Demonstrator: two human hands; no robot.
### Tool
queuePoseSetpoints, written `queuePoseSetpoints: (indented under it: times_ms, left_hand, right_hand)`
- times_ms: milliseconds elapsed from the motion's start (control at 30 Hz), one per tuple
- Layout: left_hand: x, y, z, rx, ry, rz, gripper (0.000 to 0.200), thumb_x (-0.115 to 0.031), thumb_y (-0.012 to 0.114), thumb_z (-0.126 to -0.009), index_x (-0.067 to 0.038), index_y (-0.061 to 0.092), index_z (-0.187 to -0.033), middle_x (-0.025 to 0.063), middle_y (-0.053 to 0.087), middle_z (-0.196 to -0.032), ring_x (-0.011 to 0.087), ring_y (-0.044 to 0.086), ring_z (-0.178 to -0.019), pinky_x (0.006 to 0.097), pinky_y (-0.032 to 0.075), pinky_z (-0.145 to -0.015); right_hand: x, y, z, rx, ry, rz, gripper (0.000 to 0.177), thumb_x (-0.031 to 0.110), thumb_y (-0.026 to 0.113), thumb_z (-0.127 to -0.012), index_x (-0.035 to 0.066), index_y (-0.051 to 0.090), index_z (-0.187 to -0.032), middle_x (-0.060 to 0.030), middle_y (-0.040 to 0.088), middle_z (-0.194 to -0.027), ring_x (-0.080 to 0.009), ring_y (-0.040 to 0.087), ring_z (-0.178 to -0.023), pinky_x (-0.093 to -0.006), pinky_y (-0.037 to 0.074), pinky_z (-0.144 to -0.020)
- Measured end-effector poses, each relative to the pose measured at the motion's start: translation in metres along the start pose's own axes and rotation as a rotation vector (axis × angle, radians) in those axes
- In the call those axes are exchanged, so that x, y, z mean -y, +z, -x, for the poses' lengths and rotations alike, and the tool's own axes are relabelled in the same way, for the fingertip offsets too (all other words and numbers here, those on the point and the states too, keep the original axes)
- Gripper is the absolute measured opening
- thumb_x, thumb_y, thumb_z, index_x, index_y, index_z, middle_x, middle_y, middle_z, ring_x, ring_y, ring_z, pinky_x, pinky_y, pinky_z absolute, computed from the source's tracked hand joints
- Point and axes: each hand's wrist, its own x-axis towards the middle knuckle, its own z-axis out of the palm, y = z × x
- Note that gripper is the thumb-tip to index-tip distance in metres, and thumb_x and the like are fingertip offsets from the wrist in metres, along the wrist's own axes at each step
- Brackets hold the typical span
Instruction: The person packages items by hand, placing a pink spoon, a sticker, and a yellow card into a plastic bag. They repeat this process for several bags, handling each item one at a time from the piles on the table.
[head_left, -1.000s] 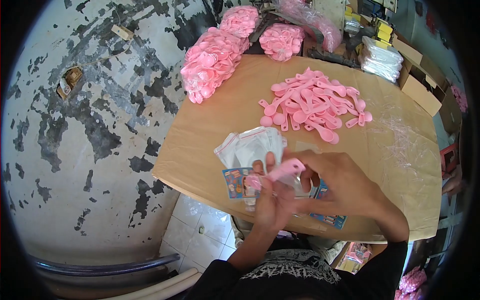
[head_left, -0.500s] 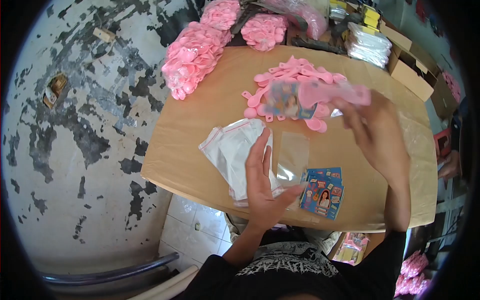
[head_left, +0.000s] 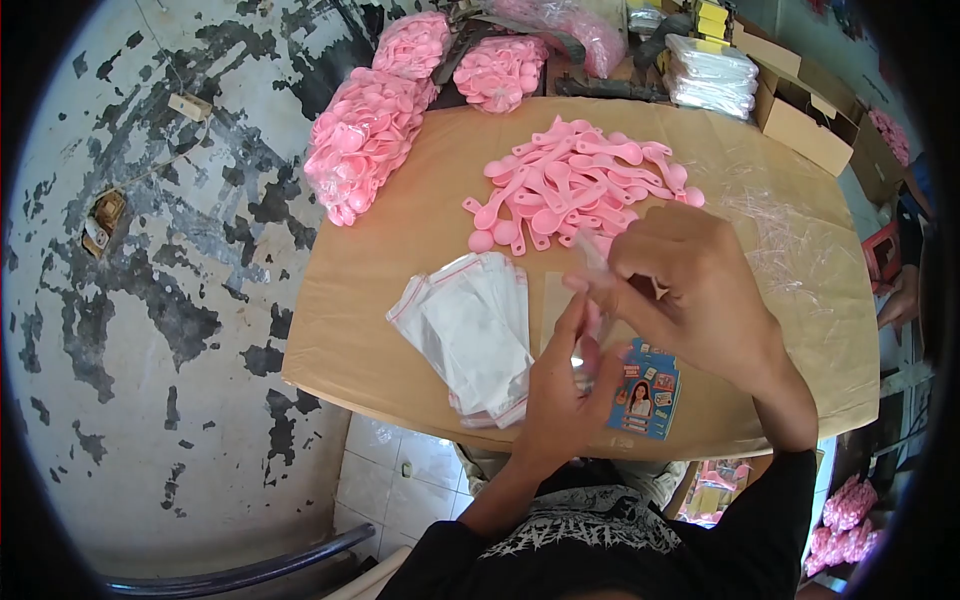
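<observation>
Just in front of me, both hands meet over a clear plastic bag [head_left: 590,252] with a pink spoon [head_left: 594,322] partly visible in it. My left hand [head_left: 562,388] is closed round the lower part. At the upper end, my right hand [head_left: 690,285] pinches the plastic between thumb and curled fingers. Much of the bag is hidden by the fingers. Beside my left hand lies a stack of white-backed clear bags [head_left: 470,335]. Blue printed cards [head_left: 645,395] are stacked under my right forearm. A heap of loose pink spoons [head_left: 575,180] spreads beyond my hands.
Brown paper covers the table [head_left: 350,320]. Bulging bags of pink spoons [head_left: 370,140] stand at the back left. Packs of clear plastic [head_left: 710,78] and an open carton [head_left: 805,125] are at the back right. Thin plastic strips [head_left: 775,235] litter the right side. Another person's hand [head_left: 898,300] shows far right.
My right hand has come down and left with the bagged spoon from above the heap. My left hand, open before, has closed on it. The camera view has shifted slightly.
</observation>
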Motion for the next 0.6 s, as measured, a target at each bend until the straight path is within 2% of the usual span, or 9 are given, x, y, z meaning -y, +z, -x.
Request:
queuePoseSetpoints:
  times_ms: [133, 200, 267, 333, 367, 433, 467, 533, 600]
  left_hand:
    - [-0.006, 0.0, 0.003, 0.08, -0.055, 0.447, 0.047, -0.01, 0.048, -0.1, 0.005, 0.034, -0.141, 0.0161, 0.053, -0.133, 0.021, 0.055, -0.117, 0.0288, 0.042, -0.098]
    - [-0.007, -0.009, 0.007, 0.221, -0.168, 0.672, 0.045, -0.011, 0.044, -0.101, 0.006, 0.034, -0.141, 0.0142, 0.051, -0.134, 0.02, 0.052, -0.12, 0.0294, 0.04, -0.101]
    - [-0.005, -0.021, 0.012, 0.371, -0.266, 0.778, 0.044, -0.012, 0.042, -0.102, 0.006, 0.033, -0.142, 0.0132, 0.05, -0.136, 0.0194, 0.048, -0.125, 0.0306, 0.038, -0.104]
    - [0.001, -0.031, 0.014, 0.526, -0.332, 0.768, 0.045, -0.013, 0.041, -0.103, 0.006, 0.032, -0.143, 0.0132, 0.048, -0.138, 0.0193, 0.043, -0.129, 0.0325, 0.034, -0.107]
    - [0.002, -0.037, 0.015, 0.578, -0.322, 0.734, 0.045, -0.013, 0.04, -0.103, 0.006, 0.031, -0.143, 0.013, 0.047, -0.139, 0.019, 0.041, -0.131, 0.0329, 0.032, -0.109]
    - [0.001, -0.045, 0.016, 0.685, -0.309, 0.663, 0.045, -0.013, 0.04, -0.103, 0.006, 0.031, -0.143, 0.0124, 0.047, -0.139, 0.0184, 0.038, -0.134, 0.0338, 0.028, -0.111]
    - [-0.004, -0.045, 0.016, 0.587, -0.204, 0.525, 0.046, -0.014, 0.038, -0.103, 0.007, 0.03, -0.143, 0.0162, 0.047, -0.138, 0.0242, 0.042, -0.13, 0.0373, 0.032, -0.11]
    - [-0.021, -0.039, 0.013, 0.383, 0.011, 0.257, 0.048, -0.017, 0.035, -0.103, 0.009, 0.028, -0.142, 0.0237, 0.048, -0.136, 0.0357, 0.052, -0.123, 0.0444, 0.04, -0.106]
    - [-0.027, -0.029, 0.005, 0.222, -0.077, 0.479, 0.046, -0.019, 0.033, -0.104, 0.009, 0.03, -0.141, 0.0228, 0.051, -0.132, 0.0356, 0.059, -0.114, 0.0426, 0.049, -0.096]
  right_hand:
    - [-0.016, 0.009, 0.0, -0.208, -0.07, -0.156, 0.016, 0.015, 0.07, -0.085, 0.0, 0.063, -0.083, -0.0096, 0.059, -0.068, -0.0205, 0.058, -0.064, -0.0328, 0.045, -0.06]
    - [-0.021, -0.003, -0.011, -0.25, 0.048, -0.417, 0.023, 0.012, 0.07, -0.086, 0.001, 0.06, -0.103, -0.0086, 0.062, -0.073, -0.0161, 0.059, -0.071, -0.0298, 0.048, -0.065]
    - [-0.023, -0.005, -0.008, -0.152, 0.158, -0.626, 0.035, 0.008, 0.07, -0.086, 0.002, 0.057, -0.118, -0.0066, 0.064, -0.077, -0.0118, 0.06, -0.076, -0.0266, 0.049, -0.069]
    - [-0.028, -0.001, 0.001, 0.093, 0.252, -0.77, 0.047, 0.004, 0.07, -0.085, 0.004, 0.051, -0.129, -0.0033, 0.066, -0.079, -0.0077, 0.061, -0.079, -0.0232, 0.05, -0.072]
    - [-0.016, -0.013, -0.003, 0.198, 0.429, -0.863, 0.044, -0.002, 0.072, -0.082, 0.005, 0.056, -0.122, -0.0037, 0.066, -0.082, -0.0069, 0.062, -0.077, -0.0203, 0.049, -0.071]
    - [-0.023, -0.005, -0.003, 0.102, 0.219, -0.814, 0.04, -0.002, 0.072, -0.081, 0.004, 0.058, -0.118, -0.0034, 0.066, -0.083, -0.0071, 0.063, -0.076, -0.0208, 0.05, -0.069]
    - [-0.026, -0.001, -0.002, 0.054, 0.118, -0.788, 0.038, -0.002, 0.072, -0.081, 0.004, 0.059, -0.117, -0.0033, 0.067, -0.083, -0.0072, 0.064, -0.075, -0.0211, 0.05, -0.068]
    - [-0.029, 0.0, 0.003, 0.118, 0.122, -0.74, 0.03, 0.003, 0.07, -0.083, 0.006, 0.061, -0.112, -0.0049, 0.067, -0.082, -0.0089, 0.063, -0.074, -0.0231, 0.05, -0.066]
    - [-0.029, 0.002, 0.002, 0.159, 0.119, -0.641, 0.025, 0.005, 0.069, -0.085, 0.006, 0.063, -0.109, -0.006, 0.068, -0.082, -0.0109, 0.063, -0.072, -0.0251, 0.05, -0.064]
